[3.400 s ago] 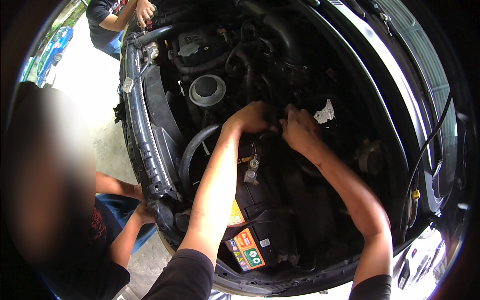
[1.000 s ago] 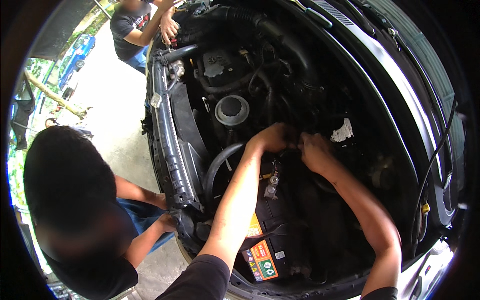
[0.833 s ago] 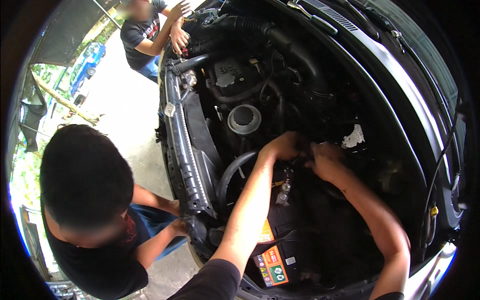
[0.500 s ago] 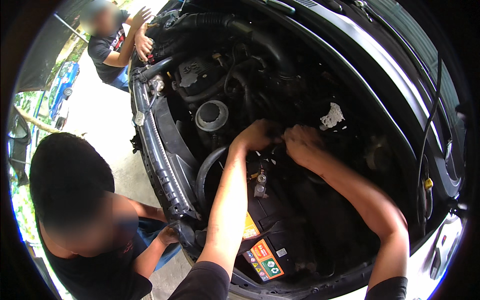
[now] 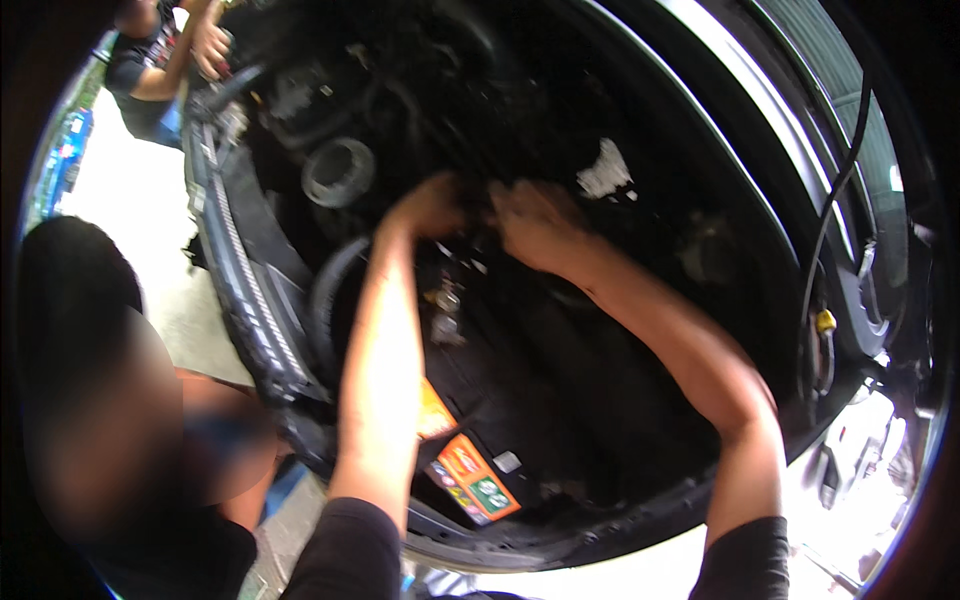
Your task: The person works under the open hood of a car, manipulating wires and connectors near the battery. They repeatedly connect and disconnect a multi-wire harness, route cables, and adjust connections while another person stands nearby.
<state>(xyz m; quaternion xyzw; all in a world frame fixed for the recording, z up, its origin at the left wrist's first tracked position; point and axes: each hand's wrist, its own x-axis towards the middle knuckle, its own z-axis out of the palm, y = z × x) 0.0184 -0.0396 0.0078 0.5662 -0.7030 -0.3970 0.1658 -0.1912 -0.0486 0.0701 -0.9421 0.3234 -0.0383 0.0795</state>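
My left hand (image 5: pixel 432 207) and my right hand (image 5: pixel 538 222) are close together over the middle of a car's engine bay, behind the battery. Both hands have their fingers bent inward and closed, facing each other around a dark spot. What they grip there is too dark and blurred to name. Just on the near side of my left hand is a metal battery terminal clamp (image 5: pixel 446 320). The black battery (image 5: pixel 530 415) lies below my forearms, with an orange and green label (image 5: pixel 475 478) on its near end.
A round grey cap (image 5: pixel 338 172) and a curved black hose (image 5: pixel 325 290) lie left of my left arm. A torn whitish patch (image 5: pixel 605 170) shows beyond my right hand. One person (image 5: pixel 140 550) stands close at the left; another person's hand (image 5: pixel 210 48) rests on the car's far front.
The whole view has shifted, so the engine bay and my arms appear farther left and higher. My hands remain together at the same spot. The near person now appears lower and larger.
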